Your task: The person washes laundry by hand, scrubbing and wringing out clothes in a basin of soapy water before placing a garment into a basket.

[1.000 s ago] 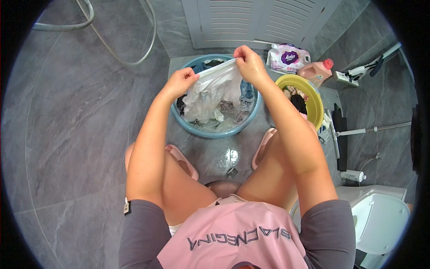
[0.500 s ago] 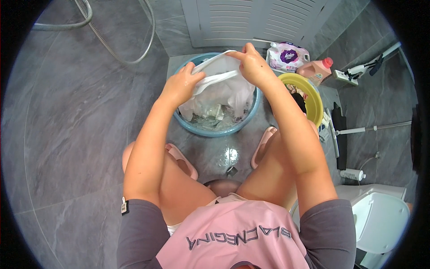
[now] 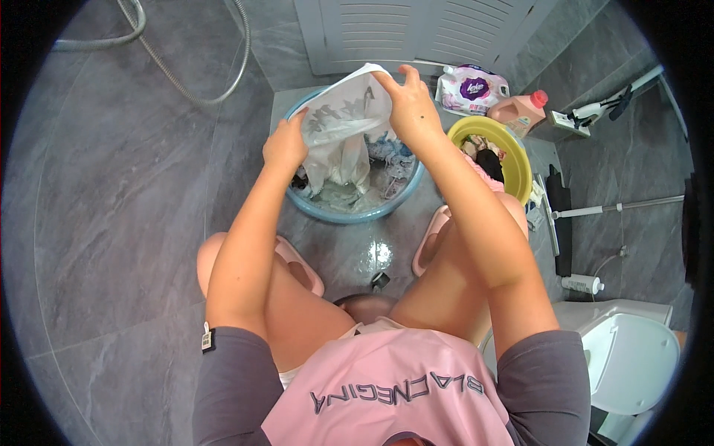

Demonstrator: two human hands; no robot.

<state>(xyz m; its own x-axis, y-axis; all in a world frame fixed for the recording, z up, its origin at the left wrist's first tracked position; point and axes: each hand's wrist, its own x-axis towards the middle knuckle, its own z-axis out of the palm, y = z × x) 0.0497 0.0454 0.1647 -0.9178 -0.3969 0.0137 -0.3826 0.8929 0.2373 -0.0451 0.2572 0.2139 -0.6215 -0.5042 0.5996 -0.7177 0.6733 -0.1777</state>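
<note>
A thin, wet white garment (image 3: 343,123) is stretched between my two hands above a blue basin (image 3: 355,217). My left hand (image 3: 286,141) pinches one side of its edge, and my right hand (image 3: 410,111) grips the other side at the top. Dark print shows through the cloth. Its lower part hangs down into the water, where it lies bunched up. Bluish patterned laundry (image 3: 390,152) lies in the water to the right of it. The exact kind of garment cannot be made out.
A yellow basin (image 3: 523,160) with clothes stands right of the blue one. Behind it are a detergent pouch (image 3: 472,89) and a pink jug (image 3: 518,111). A squeegee mop (image 3: 563,215), a white bottle (image 3: 582,284) and a toilet (image 3: 632,364) line the right; a shower hose (image 3: 186,85) hangs far left.
Both hands have shifted left, and the white garment's edge is pulled wider and higher. Its lower part has moved left, uncovering the bluish laundry at the basin's right.
</note>
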